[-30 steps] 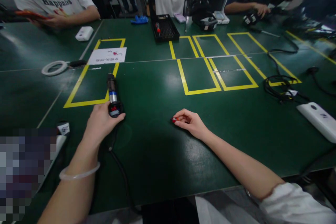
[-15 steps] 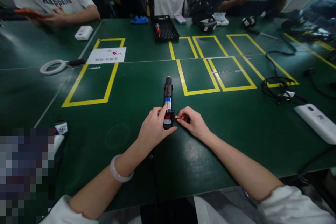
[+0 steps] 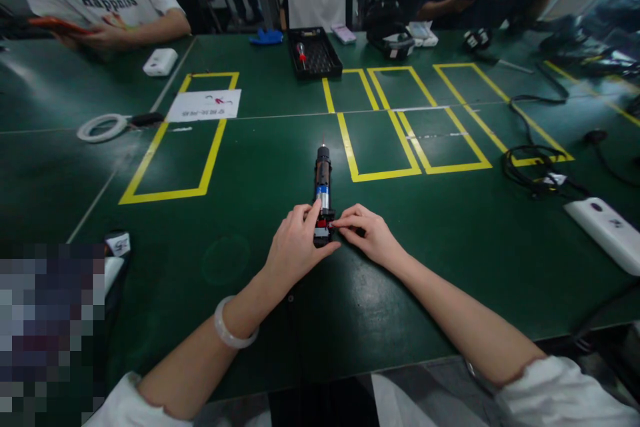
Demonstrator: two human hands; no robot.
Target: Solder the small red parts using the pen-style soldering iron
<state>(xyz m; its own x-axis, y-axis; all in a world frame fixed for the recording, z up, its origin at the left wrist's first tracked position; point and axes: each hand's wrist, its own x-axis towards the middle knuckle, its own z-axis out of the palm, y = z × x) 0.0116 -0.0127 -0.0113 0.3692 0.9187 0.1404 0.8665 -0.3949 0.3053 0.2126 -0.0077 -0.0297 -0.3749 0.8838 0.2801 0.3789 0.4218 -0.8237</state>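
Note:
In the middle of the green table lies a slim black electric screwdriver (image 3: 323,177) with its casing open and its bit pointing away from me. A silver and blue cylinder and red parts show inside it. My left hand (image 3: 299,237) wraps round its near end from the left, thumb on the near side. My right hand (image 3: 369,233) is closed in a pinch at the right side of that end, fingertips against it. Between those fingertips is a small red piece (image 3: 331,225), mostly hidden, perhaps a wire connector.
Yellow tape rectangles (image 3: 387,177) mark the table. A black tray (image 3: 320,63) with a red-handled screwdriver stands at the far side. Left are a paper sheet (image 3: 204,107) and a tape roll (image 3: 103,127); right are a coiled cable (image 3: 530,170) and a white device (image 3: 607,230). People sit opposite.
My right fingertips have moved left, closer against the screwdriver's side, and the small red and white piece they pinched is now mostly hidden. My left hand keeps its hold.

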